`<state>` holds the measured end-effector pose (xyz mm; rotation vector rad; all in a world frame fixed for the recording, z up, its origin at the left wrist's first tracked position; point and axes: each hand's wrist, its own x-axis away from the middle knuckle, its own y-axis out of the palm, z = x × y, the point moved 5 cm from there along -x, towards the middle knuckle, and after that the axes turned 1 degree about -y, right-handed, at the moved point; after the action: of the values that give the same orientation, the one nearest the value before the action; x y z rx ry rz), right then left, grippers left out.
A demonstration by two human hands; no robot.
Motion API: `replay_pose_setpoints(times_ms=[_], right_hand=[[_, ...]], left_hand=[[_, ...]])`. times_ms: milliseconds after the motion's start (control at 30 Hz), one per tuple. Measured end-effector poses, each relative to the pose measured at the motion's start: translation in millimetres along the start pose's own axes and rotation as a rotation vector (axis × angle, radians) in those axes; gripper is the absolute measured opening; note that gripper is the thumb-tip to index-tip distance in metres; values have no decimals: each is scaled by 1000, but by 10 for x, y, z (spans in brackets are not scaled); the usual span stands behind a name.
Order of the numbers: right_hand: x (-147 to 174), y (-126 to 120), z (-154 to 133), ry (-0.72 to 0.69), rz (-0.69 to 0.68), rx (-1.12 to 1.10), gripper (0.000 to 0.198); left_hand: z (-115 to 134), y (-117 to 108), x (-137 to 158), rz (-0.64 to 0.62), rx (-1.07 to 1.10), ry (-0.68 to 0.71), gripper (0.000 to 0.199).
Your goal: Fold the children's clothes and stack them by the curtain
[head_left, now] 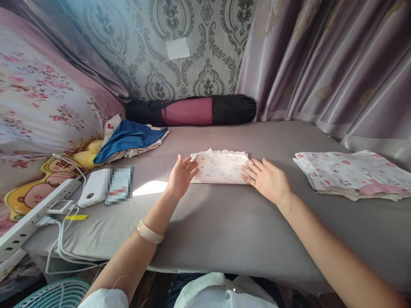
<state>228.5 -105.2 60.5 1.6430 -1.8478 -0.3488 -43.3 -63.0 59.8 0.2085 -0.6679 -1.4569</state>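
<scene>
At my twelve o'clock, the pale-pink patterned rectangular cloth (pixel 221 170) looks folded; my left hand (pixel 181 176) and right hand (pixel 269 179) spread wide at its sides. White-and-pink printed fabric (pixel 346 173) lies folded at two; the rumpled blue-and-cream cloth heap (pixel 133 136) at eleven seems unfolded

Shiny mauve curtains (pixel 321 72) flank grey patterned wallpaper (pixel 207 47), and a bright patch (pixel 151 187) lights the sheet (pixel 231 231).
</scene>
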Motion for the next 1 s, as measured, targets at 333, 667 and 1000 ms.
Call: replay_pose_setpoints(times_ms=[333,667,1000], right_hand=[[-438,11,-43,26,35,18,64],[-692,-57,-86,-143,-56,599,73],[-797,-137,1,-86,10,488,75]], left_hand=[[-20,107,-433,71,49,-62,62],[-71,116,-655,52,11,-73,72],[-227,56,-759,91,-120,-11,72]])
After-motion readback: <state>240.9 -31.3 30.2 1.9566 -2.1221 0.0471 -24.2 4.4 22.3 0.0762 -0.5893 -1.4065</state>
